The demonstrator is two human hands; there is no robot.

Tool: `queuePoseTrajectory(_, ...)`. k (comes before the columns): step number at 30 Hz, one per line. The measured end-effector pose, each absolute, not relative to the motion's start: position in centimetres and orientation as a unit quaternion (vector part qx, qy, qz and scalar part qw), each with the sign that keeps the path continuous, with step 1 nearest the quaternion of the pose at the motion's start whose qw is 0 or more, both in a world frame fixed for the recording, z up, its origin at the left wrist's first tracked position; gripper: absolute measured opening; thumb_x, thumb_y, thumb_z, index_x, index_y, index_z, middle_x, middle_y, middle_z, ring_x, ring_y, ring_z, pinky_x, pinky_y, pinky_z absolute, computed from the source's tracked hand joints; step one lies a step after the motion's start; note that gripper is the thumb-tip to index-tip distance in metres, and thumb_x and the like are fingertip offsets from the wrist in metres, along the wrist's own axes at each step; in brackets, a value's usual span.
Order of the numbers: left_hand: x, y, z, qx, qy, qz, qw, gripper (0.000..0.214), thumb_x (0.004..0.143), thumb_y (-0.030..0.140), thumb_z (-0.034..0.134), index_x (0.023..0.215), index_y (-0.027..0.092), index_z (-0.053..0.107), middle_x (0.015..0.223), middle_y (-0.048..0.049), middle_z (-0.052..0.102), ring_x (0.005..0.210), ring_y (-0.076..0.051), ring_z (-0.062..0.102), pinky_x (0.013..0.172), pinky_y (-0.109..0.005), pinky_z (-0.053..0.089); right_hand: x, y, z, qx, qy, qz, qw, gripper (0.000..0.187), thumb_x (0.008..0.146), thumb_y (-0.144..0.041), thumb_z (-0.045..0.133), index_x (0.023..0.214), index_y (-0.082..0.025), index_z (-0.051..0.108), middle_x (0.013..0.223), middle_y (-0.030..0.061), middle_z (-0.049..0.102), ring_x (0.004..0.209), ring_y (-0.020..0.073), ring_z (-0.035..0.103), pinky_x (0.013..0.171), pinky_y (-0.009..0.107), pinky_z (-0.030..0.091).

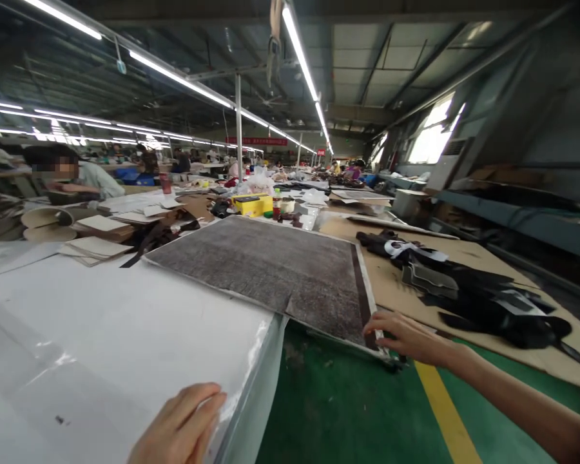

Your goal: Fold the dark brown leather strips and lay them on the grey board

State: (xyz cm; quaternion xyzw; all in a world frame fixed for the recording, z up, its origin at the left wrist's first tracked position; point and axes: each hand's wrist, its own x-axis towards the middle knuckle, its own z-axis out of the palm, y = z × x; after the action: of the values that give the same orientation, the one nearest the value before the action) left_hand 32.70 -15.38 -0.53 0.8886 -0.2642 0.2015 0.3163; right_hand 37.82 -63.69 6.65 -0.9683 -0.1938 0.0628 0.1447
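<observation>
A wide dark brown, grainy sheet [270, 264] with a pale border lies flat, its near edge reaching out over the green floor. My right hand [401, 335] is at the sheet's near right corner, fingers bent over the border and the thumb by the edge. The underside of that grip is hidden. Low in the view, my left hand [181, 422] hovers over or rests on the white tabletop [120, 322] close to its right edge. Its fingers are loosely bent, with nothing visible in them. I cannot tell whether it touches the table.
On the right, black pieces [483, 296] with white scraps lie on a cardboard-covered table [386, 277]. Stacked pale sheets [94, 248], rolls [48, 222], a yellow box [254, 205] and a bottle [276, 205] stand farther back. A co-worker [72, 171] leans over at left. Green floor [319, 399] shows between tables.
</observation>
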Motion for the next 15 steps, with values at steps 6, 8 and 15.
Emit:
queuePoseTrajectory(6, 34.4, -29.3, 2.7, 0.848, -0.427, 0.098, 0.299, 0.037, 0.092, 0.015, 0.040, 0.120, 0.027, 0.061, 0.114, -0.0062, 0.064, 0.105, -0.024, 0.059, 0.090, -0.038, 0.053, 36.0, -65.1, 6.0, -0.965, -0.246, 0.039, 0.077, 0.026, 0.092, -0.023, 0.047, 0.113, -0.026, 0.063, 0.105, 0.0060, 0.061, 0.095, 0.0200, 0.057, 0.085, 0.031, 0.039)
queuePoseTrajectory(8, 34.8, -32.2, 3.0, 0.842, -0.442, 0.092, 0.296, 0.038, 0.092, 0.010, 0.039, 0.121, 0.024, 0.059, 0.113, -0.0069, 0.063, 0.104, -0.023, 0.057, 0.090, -0.040, 0.052, 36.0, -65.3, 5.5, -0.959, -0.283, 0.008, 0.024, 0.023, 0.093, -0.022, 0.046, 0.108, -0.023, 0.062, 0.100, 0.0064, 0.061, 0.090, 0.0190, 0.058, 0.081, 0.031, 0.039)
queuePoseTrajectory(15, 36.0, -37.2, 2.5, 0.846, -0.440, 0.079, 0.290, 0.030, 0.091, 0.005, 0.040, 0.108, 0.019, 0.060, 0.107, -0.0050, 0.061, 0.100, -0.021, 0.054, 0.089, -0.042, 0.050, 36.7, -66.1, 4.2, -0.937, -0.347, -0.025, -0.038, 0.015, 0.093, -0.022, 0.044, 0.087, -0.018, 0.058, 0.083, 0.0044, 0.057, 0.076, 0.0179, 0.053, 0.071, 0.032, 0.034)
